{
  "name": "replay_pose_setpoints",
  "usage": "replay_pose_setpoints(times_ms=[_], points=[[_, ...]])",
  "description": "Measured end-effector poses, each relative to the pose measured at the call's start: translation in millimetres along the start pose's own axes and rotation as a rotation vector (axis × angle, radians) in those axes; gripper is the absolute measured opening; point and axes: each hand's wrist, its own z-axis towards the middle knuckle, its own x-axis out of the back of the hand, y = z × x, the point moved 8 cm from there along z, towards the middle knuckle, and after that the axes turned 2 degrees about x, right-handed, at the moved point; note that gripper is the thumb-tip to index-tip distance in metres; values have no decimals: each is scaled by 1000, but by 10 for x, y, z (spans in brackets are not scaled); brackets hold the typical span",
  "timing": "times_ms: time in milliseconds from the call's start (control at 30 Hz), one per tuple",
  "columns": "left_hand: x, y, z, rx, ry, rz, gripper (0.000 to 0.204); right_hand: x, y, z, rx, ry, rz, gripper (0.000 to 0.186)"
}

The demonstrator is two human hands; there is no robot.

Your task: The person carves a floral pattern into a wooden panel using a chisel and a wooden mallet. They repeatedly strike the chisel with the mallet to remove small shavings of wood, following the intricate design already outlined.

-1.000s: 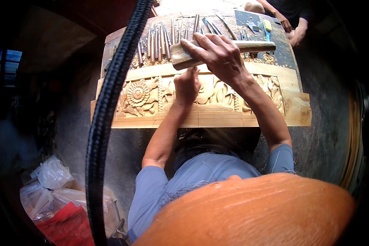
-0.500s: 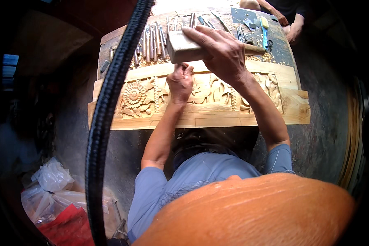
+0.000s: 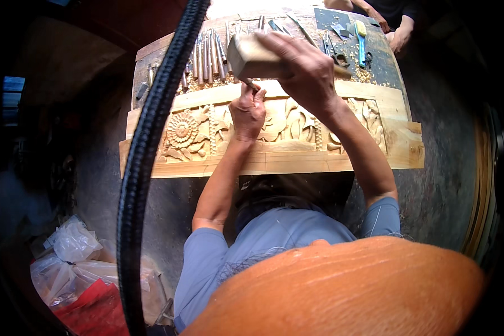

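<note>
My right hand [image 3: 309, 71] is closed round a wooden mallet [image 3: 259, 59], slightly blurred, whose block head hangs over my left hand. My left hand [image 3: 247, 115] is closed round a carving chisel [image 3: 253, 85]. Only the chisel's upper end shows, just under the mallet head; its blade is hidden by my fingers. Both hands are above a pale wooden panel [image 3: 313, 161] carved in relief. A round sunflower [image 3: 182, 130] fills its left part, with leaves and stems further right.
Several chisels [image 3: 209, 59] lie in a row at the back of the bench, among wood shavings. A blue brush [image 3: 361, 47] is at the back right, near another person's hand [image 3: 399, 40]. A black braided cable [image 3: 137, 185] crosses the left. Plastic bags [image 3: 73, 246] sit lower left.
The mallet has tilted, and its handle end has swung a little nearer and left. The chisel's upper end now shows between the mallet and my left hand, which has hardly moved.
</note>
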Motion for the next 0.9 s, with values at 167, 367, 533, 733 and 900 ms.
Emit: replay_pose_setpoints(times_ms=[167,367,533,733,900], points=[[-26,26,-44,-39,-53,187,8,18,-69,14,102,-60,-107,52],[-21,14,-32,-13,-31,118,9,21,-63,16,21,-2,15,55],[-12,127,-28,-87,-10,127,7,25,-76,38,100,-50,-101,51],[-43,103,-19,-41,-12,148,11,7,-89,22,62,-74,-100,59],[-93,49,-56,-32,-46,63,11,84,-67,15,70,-38,-67,51]])
